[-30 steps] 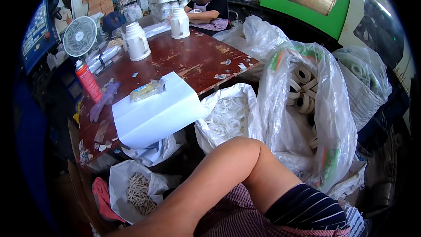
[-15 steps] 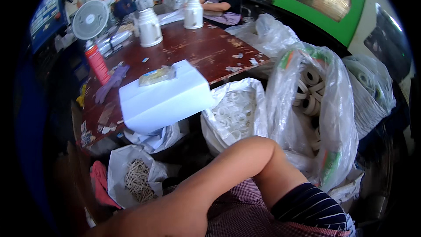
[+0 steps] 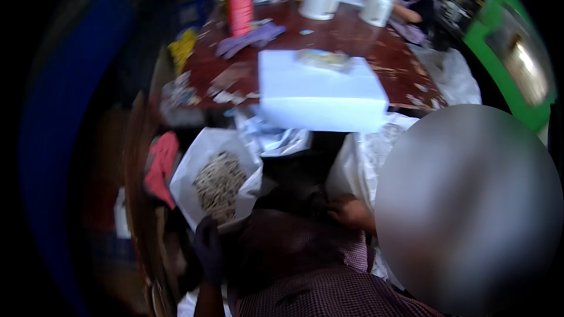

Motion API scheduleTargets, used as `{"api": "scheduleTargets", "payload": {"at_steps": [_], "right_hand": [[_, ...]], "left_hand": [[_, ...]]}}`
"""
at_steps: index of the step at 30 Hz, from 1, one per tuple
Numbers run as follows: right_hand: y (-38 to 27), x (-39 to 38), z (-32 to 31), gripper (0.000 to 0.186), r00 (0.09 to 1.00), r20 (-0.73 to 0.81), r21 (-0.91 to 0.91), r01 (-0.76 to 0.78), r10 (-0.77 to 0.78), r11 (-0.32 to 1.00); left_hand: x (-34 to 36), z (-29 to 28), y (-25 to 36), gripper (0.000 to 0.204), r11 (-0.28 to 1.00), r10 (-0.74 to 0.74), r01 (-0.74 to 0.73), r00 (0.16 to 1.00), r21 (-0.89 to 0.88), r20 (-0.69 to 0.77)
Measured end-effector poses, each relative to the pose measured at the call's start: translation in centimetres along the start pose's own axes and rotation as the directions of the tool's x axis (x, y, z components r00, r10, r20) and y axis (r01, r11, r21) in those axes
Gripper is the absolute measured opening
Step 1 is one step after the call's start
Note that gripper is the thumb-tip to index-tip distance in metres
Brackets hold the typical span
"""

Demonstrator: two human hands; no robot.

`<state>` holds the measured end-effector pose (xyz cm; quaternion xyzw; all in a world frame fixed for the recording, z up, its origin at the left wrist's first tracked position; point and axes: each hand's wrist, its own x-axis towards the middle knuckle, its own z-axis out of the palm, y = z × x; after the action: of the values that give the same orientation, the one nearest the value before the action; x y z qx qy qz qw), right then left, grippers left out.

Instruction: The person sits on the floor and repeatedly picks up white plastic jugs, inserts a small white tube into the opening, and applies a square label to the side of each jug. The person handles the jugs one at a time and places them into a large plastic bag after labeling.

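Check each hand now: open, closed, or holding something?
Left hand: gloved, beside the bag of grey pieces; cannot tell.
Right hand: too blurred to tell.

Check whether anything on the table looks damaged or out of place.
Yes: the table looks worn, with pale scuffs toward its right side. Loose scraps litter its near left edge, untidily, and the paper overhangs the near edge.

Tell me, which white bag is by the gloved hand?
The white bag holding small pale pieces, beside the pinkish-red cloth. The left hand is at its lower edge; the white bag near the right hand sits farther right.
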<state>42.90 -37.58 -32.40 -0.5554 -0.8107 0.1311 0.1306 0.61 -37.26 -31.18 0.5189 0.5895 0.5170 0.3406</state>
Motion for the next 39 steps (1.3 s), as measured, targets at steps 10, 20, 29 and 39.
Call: {"api": "scheduleTargets", "payload": {"at_steps": [10,20,29,39], "right_hand": [[-0.8,-1.0,0.3,0.013,0.973,-0.065,0.128,-0.212,0.221,0.969],[0.1,-0.2,0.7,0.017,0.959,-0.011,0.096,-0.282,0.284,0.955],[-0.7,-0.2,0.6,0.014,0.922,-0.037,0.13,-0.378,0.386,0.917],[0.3,-2.6,0.7,0.014,0.932,-0.132,0.232,-0.303,0.338,0.924]], "left_hand": [[5.7,-12.7,-3.4,0.04,0.587,0.536,-0.238,0.83,0.774,-0.152],[16.5,-26.6,-11.8,0.048,0.442,-0.065,0.349,0.931,0.826,-0.359],[16.2,-29.8,-8.4,0.049,0.286,-0.269,0.423,0.897,0.86,-0.352],[14.4,-26.7,3.2,0.055,0.503,0.302,0.161,0.888,0.849,-0.348]]}}
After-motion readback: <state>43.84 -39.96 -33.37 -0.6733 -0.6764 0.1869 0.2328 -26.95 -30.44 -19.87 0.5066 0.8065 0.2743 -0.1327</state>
